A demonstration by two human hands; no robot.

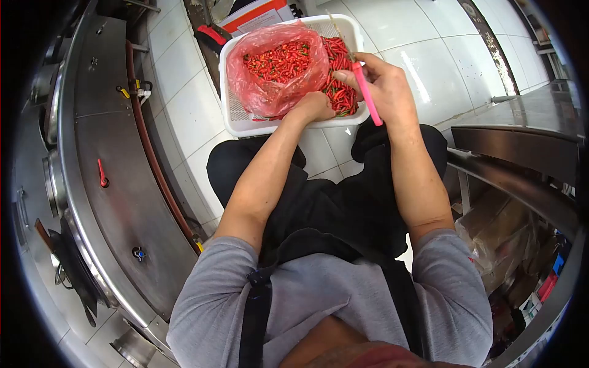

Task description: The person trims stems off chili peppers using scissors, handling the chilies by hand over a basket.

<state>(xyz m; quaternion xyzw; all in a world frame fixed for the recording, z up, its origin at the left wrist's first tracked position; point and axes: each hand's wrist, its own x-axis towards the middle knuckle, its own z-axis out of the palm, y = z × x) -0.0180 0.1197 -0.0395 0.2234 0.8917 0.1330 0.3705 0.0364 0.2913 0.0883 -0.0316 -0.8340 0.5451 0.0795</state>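
Note:
A white plastic basket (240, 126) sits on the tiled floor in front of my knees. Inside it lie loose red and green chillies (341, 92) and a pink plastic bag (270, 92) filled with more chillies. My left hand (314, 107) reaches into the basket beside the bag, fingers curled down among the chillies; what it holds is hidden. Over the basket's right rim, my right hand (383, 86) grips a knife with a pink handle (368, 95), the thin blade pointing up and away.
A stainless steel cooking range (110, 184) with a red lever and pipes runs along the left. A steel counter (521, 135) stands at right, with bags and boxes underneath. White floor tiles surround the basket; a cardboard box stands behind it.

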